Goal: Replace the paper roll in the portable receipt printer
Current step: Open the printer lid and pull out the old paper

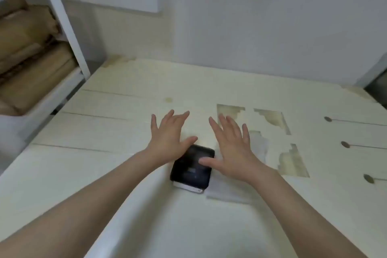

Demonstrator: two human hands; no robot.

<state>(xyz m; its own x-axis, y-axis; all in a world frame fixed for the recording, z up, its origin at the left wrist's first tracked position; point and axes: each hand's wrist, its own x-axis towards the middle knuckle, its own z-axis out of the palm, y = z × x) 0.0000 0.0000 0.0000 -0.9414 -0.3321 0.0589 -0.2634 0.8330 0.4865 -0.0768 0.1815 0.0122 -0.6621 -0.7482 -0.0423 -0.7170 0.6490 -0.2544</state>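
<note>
Head camera looks down over your two bare forearms onto a pale cream wooden table (125,123) whose painted surface is worn through in several stepped patches on the right side. Your left hand (169,138) is spread flat with the palm down and all fingers fanned apart; it grips nothing, and its thumb reaches toward the top left corner of the small black rectangular receipt printer (191,168). Whether that thumb actually touches the casing you cannot tell from this angle. Your right hand (232,151) is likewise splayed wide, palm down, holding nothing, and its thumb lies across the upper right part of the printer's dark top face. The printer lies flat on the table between your wrists, tilted slightly so its near edge, a light grey strip, faces you and slants to the right. Its lid appears closed, with a ridged edge along the far side. A thin whitish sheet (230,192) lies under and just to the right of the printer, partly hidden by your right hand. At the far left, stacked tan cardboard boxes (27,58) sit behind a white metal post (62,21). A plain white wall (272,27) rises behind the table.
</note>
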